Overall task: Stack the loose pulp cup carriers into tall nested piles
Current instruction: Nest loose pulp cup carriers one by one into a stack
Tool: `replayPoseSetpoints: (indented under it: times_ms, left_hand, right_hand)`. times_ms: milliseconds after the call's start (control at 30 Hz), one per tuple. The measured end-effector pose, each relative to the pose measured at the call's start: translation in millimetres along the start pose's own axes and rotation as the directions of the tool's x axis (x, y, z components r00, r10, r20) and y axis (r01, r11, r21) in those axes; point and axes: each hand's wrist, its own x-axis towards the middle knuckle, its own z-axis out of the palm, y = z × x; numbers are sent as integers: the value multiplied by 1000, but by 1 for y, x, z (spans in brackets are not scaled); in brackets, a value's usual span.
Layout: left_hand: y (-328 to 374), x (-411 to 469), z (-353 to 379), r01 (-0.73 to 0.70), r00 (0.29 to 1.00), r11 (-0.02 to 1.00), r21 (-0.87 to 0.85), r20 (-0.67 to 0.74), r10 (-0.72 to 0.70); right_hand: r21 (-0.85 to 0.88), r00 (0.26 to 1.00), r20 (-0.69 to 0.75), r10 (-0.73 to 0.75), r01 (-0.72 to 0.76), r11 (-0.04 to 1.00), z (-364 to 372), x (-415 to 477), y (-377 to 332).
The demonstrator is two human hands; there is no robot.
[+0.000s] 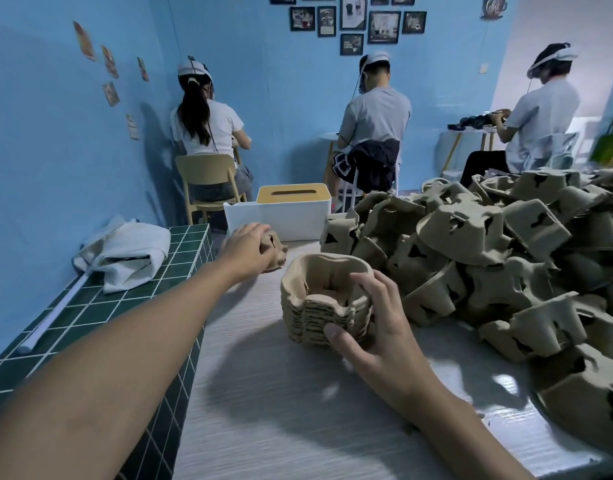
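A nested stack of brown pulp cup carriers (319,306) stands on the pale table (281,410) near its middle. My right hand (371,327) grips this stack from the near right side, thumb low on its front and fingers over the rim. Farther back and to the left, my left hand (248,249) reaches out and holds a single loose carrier (275,252) on the table. A large heap of loose carriers (488,258) fills the right side of the table.
A white tissue box with a yellow lid (291,211) stands at the table's far edge. A green tiled ledge (90,317) runs along the left, bearing a folded white cloth (125,251) and a white tube (52,317). Three seated people work with their backs turned.
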Motion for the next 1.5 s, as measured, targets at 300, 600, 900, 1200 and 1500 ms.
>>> replayPoseSetpoints:
  times_ms: [300, 600, 900, 1200, 1500]
  left_hand:
    - [11, 2, -21, -67, 970, 963, 262, 244, 1]
    - [2, -22, -47, -57, 923, 998, -20, 381, 60]
    - [14, -58, -63, -152, 981, 885, -440, -179, 80]
    - [68, -101, -67, -489, 820, 730, -478, -538, 197]
    - [91, -123, -63, -518, 809, 694, -500, -550, 208]
  right_hand:
    - [8, 1000, 5, 2, -2, 1000, -1, 1, -1]
    - [11, 1000, -6, 5, -5, 1000, 0, 0, -2]
    - [15, 1000, -2, 18, -18, 1000, -1, 0, -4]
    - [-94, 936, -336, -102, 75, 993, -10, 14, -30]
    - [286, 974, -228, 16, 51, 957, -36, 56, -77]
